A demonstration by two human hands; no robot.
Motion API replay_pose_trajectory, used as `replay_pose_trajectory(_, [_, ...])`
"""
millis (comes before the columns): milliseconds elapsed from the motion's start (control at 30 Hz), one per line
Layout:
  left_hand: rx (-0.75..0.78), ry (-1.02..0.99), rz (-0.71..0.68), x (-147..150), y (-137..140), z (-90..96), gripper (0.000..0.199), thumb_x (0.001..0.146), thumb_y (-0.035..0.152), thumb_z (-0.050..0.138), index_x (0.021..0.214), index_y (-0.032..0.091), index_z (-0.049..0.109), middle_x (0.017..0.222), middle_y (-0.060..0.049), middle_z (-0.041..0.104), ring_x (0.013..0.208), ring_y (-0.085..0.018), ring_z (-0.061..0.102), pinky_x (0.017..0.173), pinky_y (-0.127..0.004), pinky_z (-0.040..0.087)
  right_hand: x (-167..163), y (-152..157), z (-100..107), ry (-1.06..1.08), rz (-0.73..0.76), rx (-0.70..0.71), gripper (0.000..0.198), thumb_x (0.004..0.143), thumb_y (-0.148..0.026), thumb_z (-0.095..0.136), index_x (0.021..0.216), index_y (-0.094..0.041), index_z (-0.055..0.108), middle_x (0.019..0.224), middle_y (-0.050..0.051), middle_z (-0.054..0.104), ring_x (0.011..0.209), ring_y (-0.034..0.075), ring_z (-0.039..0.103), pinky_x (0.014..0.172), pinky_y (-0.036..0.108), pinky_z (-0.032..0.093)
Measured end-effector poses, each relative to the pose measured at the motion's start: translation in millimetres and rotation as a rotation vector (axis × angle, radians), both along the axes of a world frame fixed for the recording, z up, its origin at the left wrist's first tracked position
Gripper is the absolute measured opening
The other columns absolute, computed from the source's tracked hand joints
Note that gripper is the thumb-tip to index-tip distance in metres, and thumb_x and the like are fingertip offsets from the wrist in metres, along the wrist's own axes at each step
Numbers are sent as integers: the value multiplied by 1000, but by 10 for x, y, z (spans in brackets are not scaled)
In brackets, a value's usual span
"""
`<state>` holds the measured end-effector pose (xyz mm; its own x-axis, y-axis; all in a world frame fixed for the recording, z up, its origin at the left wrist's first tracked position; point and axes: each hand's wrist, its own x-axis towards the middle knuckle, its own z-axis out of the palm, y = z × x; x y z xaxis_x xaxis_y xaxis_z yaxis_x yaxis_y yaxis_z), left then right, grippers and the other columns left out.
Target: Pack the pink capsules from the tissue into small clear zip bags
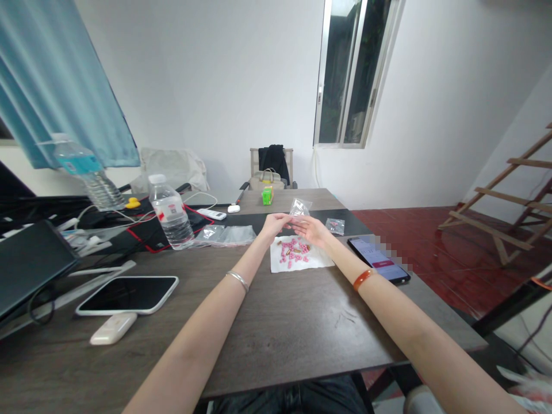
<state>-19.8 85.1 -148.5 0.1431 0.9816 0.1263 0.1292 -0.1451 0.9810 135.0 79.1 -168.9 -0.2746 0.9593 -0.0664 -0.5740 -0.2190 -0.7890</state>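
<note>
My left hand (276, 225) and my right hand (312, 230) meet over the far part of the desk, fingertips close together. Between them is a small clear plastic bag (301, 207), its upper part showing beyond my fingers. Both hands appear closed on its lower edge, though fine finger detail is too small to see. Under my hands lies a white paper sheet (278, 266) with several pink pills (296, 260) and several brown capsules (288, 252) scattered on it. Right of my right hand lies another small clear bag (335, 226) with a few small pieces inside.
Flat clear bags (237, 234) lie left of the paper. A phone (379, 259) with a lit screen is on the right. Leftward are two water bottles (170, 213), a dark-screened phone (129, 295), a white case (113, 329) and a laptop (34, 264). A green box (267, 196) stands farther back.
</note>
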Motion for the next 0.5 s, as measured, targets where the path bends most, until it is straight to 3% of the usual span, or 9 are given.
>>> replay_pose_trajectory(267, [81, 12, 62, 1, -5, -26, 19, 72, 31, 66, 73, 13, 72, 85, -10, 74, 62, -13, 60, 54, -23, 40, -22, 92, -125, -70, -110, 56, 11, 79, -5, 63, 72, -14, 67, 61, 3, 67, 56, 11, 60, 53, 20, 49])
replay_pose_trajectory(500, [43, 82, -15, -34, -15, -18, 25, 71, 37, 64, 77, 14, 72, 86, -9, 74, 59, -12, 59, 48, -21, 32, 21, 67, -111, -89, -126, 109, 14, 76, 0, 64, 70, -12, 67, 61, 4, 67, 55, 10, 59, 50, 19, 49])
